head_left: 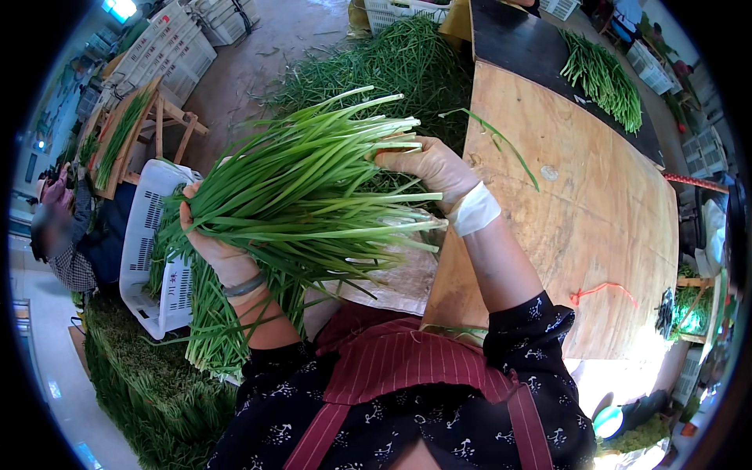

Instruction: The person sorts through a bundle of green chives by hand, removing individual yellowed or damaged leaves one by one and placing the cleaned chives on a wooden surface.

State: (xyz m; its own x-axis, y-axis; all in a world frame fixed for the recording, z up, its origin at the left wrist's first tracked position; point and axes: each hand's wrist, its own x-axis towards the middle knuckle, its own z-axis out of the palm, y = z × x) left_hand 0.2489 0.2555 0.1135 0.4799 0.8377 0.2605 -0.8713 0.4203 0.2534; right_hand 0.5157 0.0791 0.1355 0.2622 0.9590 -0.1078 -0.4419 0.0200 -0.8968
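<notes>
In the head view, I have a big bunch of green stalks [298, 188] up in front of me, between my two hands. My left hand [221, 254] is curled around the leafy end, on the left side, so it is full. My right hand [435, 166], in a thin glove, is at the pale ends, on the right side. Its thumb and fingers are close together, pinching some of the pale stalks. The bunch is above my lap.

Just to the left of my left hand is a white crate [135, 258] with little slots in its sides. It is tilted, and there are more green leaves [164, 235] in it. Far off at the upper left is a stack of white crates [168, 59]. I can't tell what is in them. At the top, behind a big green heap [407, 63] on the floor, is another white basket [382, 22]. I can't see well what it holds.
</notes>
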